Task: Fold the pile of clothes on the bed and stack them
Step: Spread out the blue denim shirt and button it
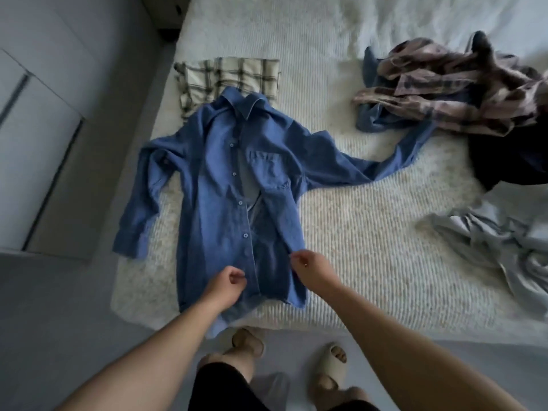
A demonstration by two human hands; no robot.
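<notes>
A blue denim shirt [225, 185] lies front-up on the bed [370, 247], collar away from me, one sleeve stretched toward the right. My left hand [226, 284] has its fingers curled at the button placket near the hem. My right hand [311, 269] pinches the shirt's right front edge low down. Behind the collar lies a folded cream plaid garment [225, 77]. A loose pile of clothes [462, 90], pink plaid over blue denim, sits at the back right.
A dark garment [510, 161] and a crumpled grey garment [504, 247] lie at the right. The bed's near edge runs just past the shirt hem, with my feet in slippers [333, 361] on the floor. White cupboards [35, 129] stand at left.
</notes>
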